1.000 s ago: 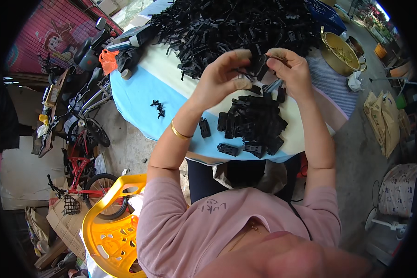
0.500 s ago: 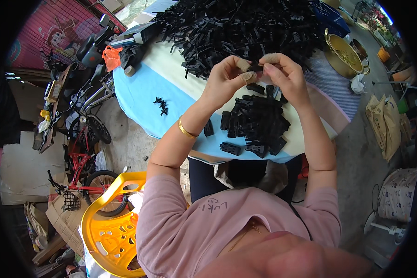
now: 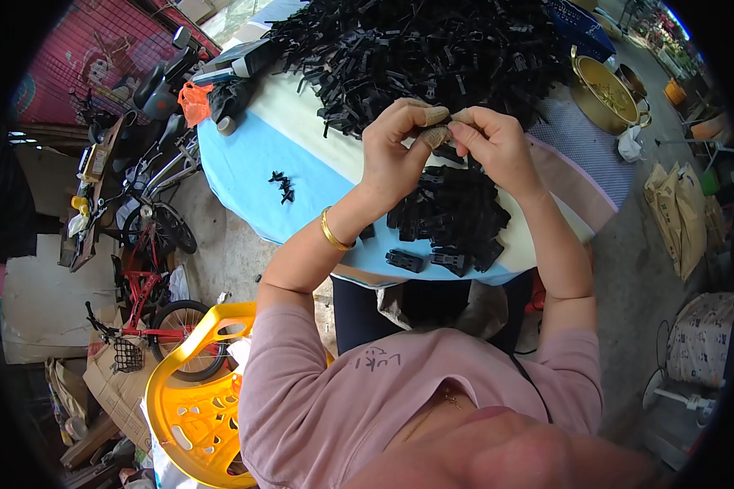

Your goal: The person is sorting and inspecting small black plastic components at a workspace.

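Note:
My left hand (image 3: 400, 147) and my right hand (image 3: 494, 147) meet above the table, fingertips together. Tan finger covers wrap the thumb and forefinger of my left hand, and one sits on a finger of my right. Pinched between them is a small black plastic part (image 3: 455, 120), mostly hidden by the fingertips. Just below my hands lies a cluster of black plastic pieces (image 3: 448, 208), blocky and clip-like. Beyond them rises a large heap of thin black plastic parts (image 3: 432, 57). To the left, a few tiny black pieces (image 3: 282, 187) lie on the blue cloth.
A striped cloth (image 3: 245, 183) covers the round table. A gold pot (image 3: 602, 94) stands at its right side, a blue box (image 3: 583, 31) behind. At the far left are an orange bag (image 3: 195, 102) and a tape roll (image 3: 226, 125). A yellow chair (image 3: 196, 416) stands at lower left.
My fingertips have closed in tighter around the small black part. My right hand has shifted slightly left and my left wrist has turned a little.

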Available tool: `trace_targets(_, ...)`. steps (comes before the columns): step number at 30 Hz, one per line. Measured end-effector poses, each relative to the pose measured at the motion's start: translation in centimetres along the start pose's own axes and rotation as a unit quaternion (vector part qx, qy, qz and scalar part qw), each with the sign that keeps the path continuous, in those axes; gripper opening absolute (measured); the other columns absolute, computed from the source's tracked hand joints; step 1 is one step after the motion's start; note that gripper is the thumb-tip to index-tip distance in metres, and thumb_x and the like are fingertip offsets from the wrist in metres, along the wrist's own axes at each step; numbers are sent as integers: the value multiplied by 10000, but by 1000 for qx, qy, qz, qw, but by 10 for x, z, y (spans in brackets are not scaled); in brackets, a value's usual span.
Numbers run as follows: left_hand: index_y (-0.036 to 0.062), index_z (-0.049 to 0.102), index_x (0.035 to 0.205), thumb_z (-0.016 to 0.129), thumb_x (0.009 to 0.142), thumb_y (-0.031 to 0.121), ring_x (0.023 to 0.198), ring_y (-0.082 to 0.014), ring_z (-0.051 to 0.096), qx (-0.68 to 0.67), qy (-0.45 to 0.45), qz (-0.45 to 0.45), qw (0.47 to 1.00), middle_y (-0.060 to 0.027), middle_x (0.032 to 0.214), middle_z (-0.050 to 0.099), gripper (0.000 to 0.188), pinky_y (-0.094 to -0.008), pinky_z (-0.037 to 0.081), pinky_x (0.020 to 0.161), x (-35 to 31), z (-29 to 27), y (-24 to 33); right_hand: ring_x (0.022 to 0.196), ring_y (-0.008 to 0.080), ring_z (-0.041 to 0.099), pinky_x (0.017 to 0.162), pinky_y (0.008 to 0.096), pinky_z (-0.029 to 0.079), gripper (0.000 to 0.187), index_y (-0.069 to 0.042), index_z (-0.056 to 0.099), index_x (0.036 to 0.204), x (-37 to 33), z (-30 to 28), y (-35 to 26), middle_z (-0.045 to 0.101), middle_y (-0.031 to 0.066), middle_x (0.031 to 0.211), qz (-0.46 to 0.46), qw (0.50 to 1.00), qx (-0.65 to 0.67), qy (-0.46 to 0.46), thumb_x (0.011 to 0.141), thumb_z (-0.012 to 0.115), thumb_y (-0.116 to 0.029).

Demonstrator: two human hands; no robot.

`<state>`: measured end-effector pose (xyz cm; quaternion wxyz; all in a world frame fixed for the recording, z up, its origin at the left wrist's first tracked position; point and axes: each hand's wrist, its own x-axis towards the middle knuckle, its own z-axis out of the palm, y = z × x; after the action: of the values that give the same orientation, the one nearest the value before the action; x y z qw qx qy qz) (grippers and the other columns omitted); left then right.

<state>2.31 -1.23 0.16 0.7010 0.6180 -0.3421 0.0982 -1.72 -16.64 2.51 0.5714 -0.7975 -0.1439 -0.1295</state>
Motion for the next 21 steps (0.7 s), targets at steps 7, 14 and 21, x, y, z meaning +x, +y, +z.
trace_targets(7,-25,561,974,643,699,-85,841,-126,584,111,-57,12,992,-66,935,569,293,-227,499,744,0,-4,5,694,34,516,612,172,415,119,1,595,898,9,-22,11,579,-10,751,24,997,48,-57,821,576,-87)
trace_targets(14,-4,594,942,717,662,72,939,-219,566,79,-338,-26,938,-98,998,597,315,-316,440,829,2,1,17,684,77,560,644,214,457,260,-26,597,980,31,-75,71,616,27,774,33,967,-217,129,734,646,-94)
trace_targets(21,1,585,987,674,727,153,1018,-260,530,67,-355,32,932,-144,1067,561,314,-342,411,865,3,6,12,730,243,618,683,340,487,291,-90,632,943,34,-60,67,634,103,768,96,896,-420,105,676,673,-200)
